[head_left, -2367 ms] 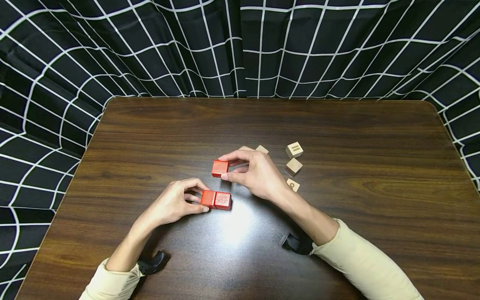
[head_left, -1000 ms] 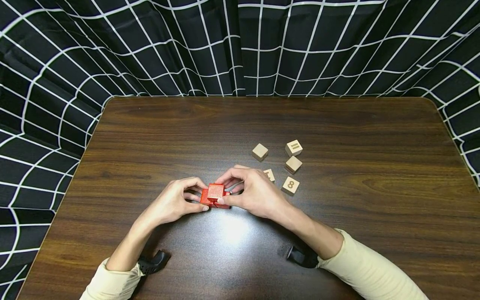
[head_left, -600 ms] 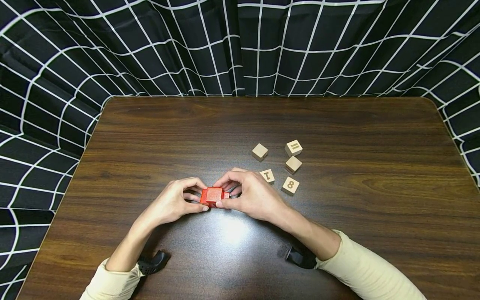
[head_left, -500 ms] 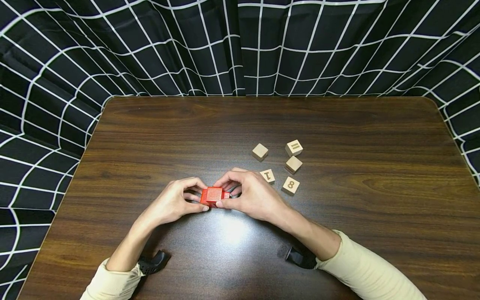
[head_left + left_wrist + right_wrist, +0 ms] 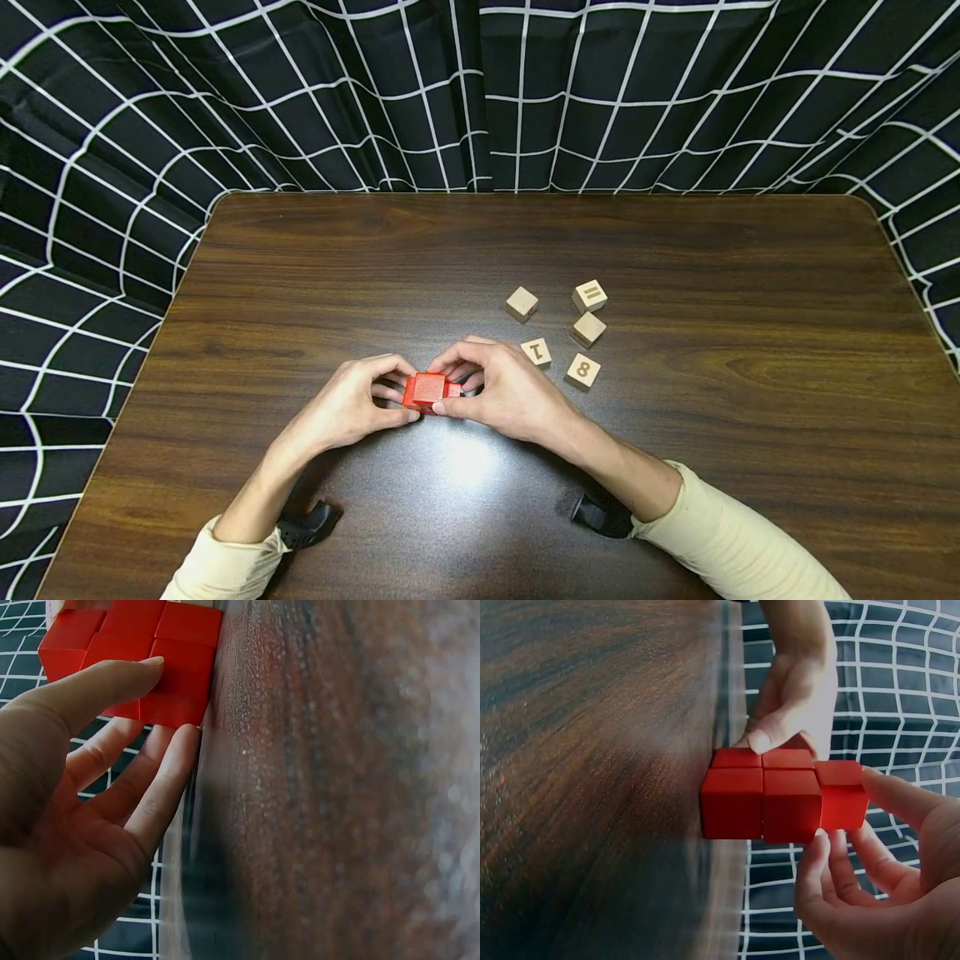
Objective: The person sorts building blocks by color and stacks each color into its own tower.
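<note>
Red blocks (image 5: 430, 387) number five, wooden blocks (image 5: 582, 372) five, hands (image 5: 348, 404) (image 5: 508, 390) two

In the head view we look forward and down, well above the table (image 5: 712, 333). In the wrist views we sit low, close and tipped sideways, facing the shared blocks (image 5: 789, 802) from opposite sides.

In the head view, between seven and eight o'clock, a plain cream left sleeve (image 5: 225, 568) ends well short of the bare left hand (image 5: 348, 404). Between four and five, a matching right sleeve (image 5: 738, 533), lightly creased, stops before the bare right hand (image 5: 510, 387). Chunky black wrist fittings jut from the cuffs: the left fitting (image 5: 311, 526) at seven, the right fitting (image 5: 602, 516) at five.
</note>
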Demonstrator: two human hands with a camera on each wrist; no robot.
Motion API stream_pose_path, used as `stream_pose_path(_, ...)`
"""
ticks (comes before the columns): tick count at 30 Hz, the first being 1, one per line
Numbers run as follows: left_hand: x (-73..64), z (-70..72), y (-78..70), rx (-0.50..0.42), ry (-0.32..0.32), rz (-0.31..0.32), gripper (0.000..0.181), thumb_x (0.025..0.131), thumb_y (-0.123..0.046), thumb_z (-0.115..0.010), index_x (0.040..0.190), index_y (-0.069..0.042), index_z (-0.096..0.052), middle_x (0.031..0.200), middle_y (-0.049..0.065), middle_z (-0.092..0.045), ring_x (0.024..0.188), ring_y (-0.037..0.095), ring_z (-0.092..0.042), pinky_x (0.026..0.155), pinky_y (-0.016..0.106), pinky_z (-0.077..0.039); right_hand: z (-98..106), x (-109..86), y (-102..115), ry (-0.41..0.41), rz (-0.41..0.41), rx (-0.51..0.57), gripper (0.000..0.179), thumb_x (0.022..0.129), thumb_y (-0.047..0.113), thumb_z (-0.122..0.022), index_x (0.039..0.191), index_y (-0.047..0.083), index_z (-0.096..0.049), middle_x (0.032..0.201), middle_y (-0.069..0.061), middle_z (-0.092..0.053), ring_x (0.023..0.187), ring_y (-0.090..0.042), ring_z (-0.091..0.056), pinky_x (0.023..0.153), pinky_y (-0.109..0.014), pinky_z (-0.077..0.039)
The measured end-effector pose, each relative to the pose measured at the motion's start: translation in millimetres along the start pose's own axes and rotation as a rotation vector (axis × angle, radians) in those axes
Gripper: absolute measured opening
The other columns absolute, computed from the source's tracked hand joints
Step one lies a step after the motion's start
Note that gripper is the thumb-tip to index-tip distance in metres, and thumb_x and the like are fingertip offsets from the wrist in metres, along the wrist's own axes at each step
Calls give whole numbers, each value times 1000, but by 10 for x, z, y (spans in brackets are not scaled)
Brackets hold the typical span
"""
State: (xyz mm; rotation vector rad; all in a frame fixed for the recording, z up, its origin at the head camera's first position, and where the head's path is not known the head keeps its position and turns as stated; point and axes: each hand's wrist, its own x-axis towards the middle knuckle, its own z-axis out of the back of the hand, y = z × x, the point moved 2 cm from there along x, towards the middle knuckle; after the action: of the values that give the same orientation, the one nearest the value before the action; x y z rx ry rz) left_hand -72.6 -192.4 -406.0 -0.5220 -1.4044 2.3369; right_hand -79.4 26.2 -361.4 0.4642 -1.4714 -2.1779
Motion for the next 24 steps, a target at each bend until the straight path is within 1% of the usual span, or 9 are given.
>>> stream_pose_path(5, 12, -28, -1, 49, -9, -49, 35, 73, 7, -82, 101, -9, -68, 98, 2, -67, 87, 14, -71, 79, 25, -60, 2, -16, -11, 0, 5, 2, 29, 78, 12, -85, 104, 11, -71, 98, 2, -67, 91, -13, -65, 84, -38, -60)
stream_pose_path(8, 10, -36, -9, 56, -13, -49, 36, 73, 5, -84, 102, -9, -68, 99, 1, -67, 87, 14, -71, 79, 25, -60, 9, -24, -14, 1, 10, -2, 30, 78, 11, -85, 105, 11, -71, 98, 2, -67, 91, -13, -65, 84, -37, -60)
stream_pose_path(11, 5, -40, -23, 61, -10, -40, 39, 73, -1, -87, 106, -10, -68, 101, 1, -68, 86, 12, -71, 78, 24, -60, 20, -28, -10, 3, 25, -11, 31, 78, 10, -84, 106, 11, -71, 100, 2, -67, 92, -12, -65, 84, -33, -59)
stream_pose_path(14, -1, -35, -39, 79, -14, -38, 47, 71, -9, -90, 113, -10, -68, 106, 0, -67, 86, 11, -70, 79, 23, -60, 33, -35, -2, 4, 40, -10, 33, 77, 8, -84, 107, 10, -70, 103, 1, -66, 94, -11, -65, 83, -29, -59)
stream_pose_path(17, -3, -23, -62, 120, -28, -55, 60, 69, -15, -93, 122, -11, -65, 113, -1, -64, 91, 11, -67, 81, 24, -59, 53, -46, 6, 2, 38, 2, 34, 77, 8, -84, 108, 9, -70, 106, -1, -66, 96, -14, -65, 83, -28, -59)
stream_pose_path(21, -12, -1, -126, 202, -46, -89, 78, 66, -24, -95, 134, -15, -58, 124, -2, -60, 97, 12, -64, 86, 27, -58, 99, -63, 17, -9, 26, 33, 35, 78, 9, -84, 110, 7, -69, 108, -7, -67, 99, -22, -66, 84, -34, -60)
stream_pose_path(24, -29, 12, -196, 251, -59, -119, 85, 65, -29, -95, 139, -18, -54, 127, -2, -58, 98, 12, -64, 88, 31, -57, 151, -74, 26, -27, 26, 38, 33, 79, 9, -83, 110, 7, -70, 109, -9, -67, 100, -26, -66, 86, -38, -59)
